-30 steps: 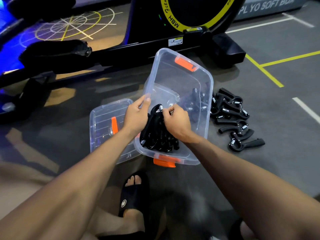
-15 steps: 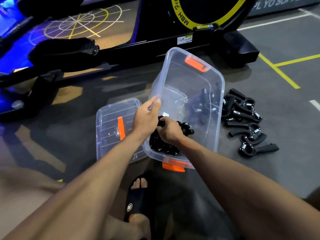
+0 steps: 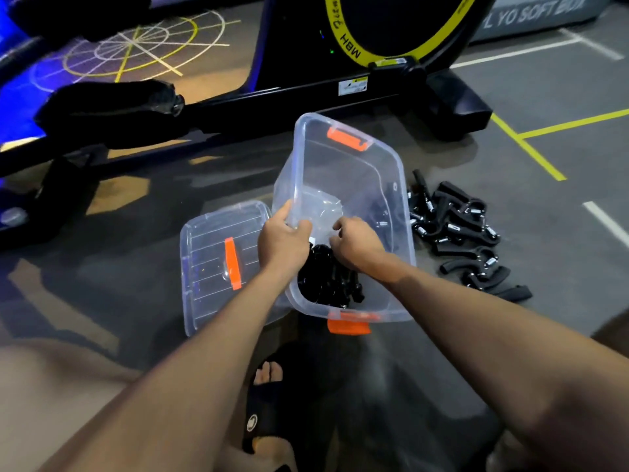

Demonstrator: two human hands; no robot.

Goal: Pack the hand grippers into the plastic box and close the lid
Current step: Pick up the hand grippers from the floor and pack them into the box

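The black spring-loaded hand grippers (image 3: 326,277) you were lowering a second ago now lie as a heap in the near end of the clear plastic box with orange latches (image 3: 391,172), at centre frame. Your right hand (image 3: 357,241) has come up off that heap, its fingers curled loosely and grasping nothing. Your left hand (image 3: 282,240) remains clamped over the box's left rim, steadying it. That batch counts as packed. The remaining black grippers (image 3: 456,229) sit in a loose pile on the grey floor (image 3: 544,335) just beside the box, right of centre. The transparent lid with the orange handle (image 3: 218,264) lies flat at the box's left, touching it. Judgement: packing unfinished; closing cannot follow until the floor pile is transferred.
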